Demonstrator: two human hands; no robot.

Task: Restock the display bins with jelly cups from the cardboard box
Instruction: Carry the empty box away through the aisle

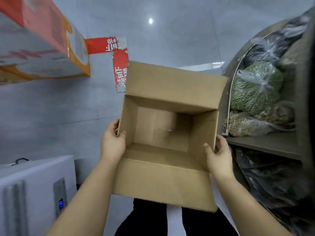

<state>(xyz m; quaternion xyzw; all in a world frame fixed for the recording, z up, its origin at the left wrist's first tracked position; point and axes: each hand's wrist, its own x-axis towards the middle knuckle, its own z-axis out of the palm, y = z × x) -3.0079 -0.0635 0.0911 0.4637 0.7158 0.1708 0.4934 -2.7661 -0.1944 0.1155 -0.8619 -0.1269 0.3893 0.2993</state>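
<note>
A: Above the grey tiled floor [170,31], what's held?

B: An open cardboard box [163,126], flaps out, its inside bare brown board. The left hand [112,142] grips the left wall, thumb inside the rim, fingers outside. The right hand [219,155] grips the right wall the same way, thumb in, fingers curled round the edge.

A: Any writing on it?

B: None that I can read on the box. On the floor just past it lies red tape [117,53] in an L shape, with white Chinese characters, worn and upside down to the camera; I can't make them out.

A: And around?

B: To the right, a shelf [265,143] with clear bags of green beans [255,87] and other dry goods. Upper left, an orange-and-white carton [51,48], its print blurred. Lower left, a white appliance [34,184] with a small blue-lit panel.
</note>
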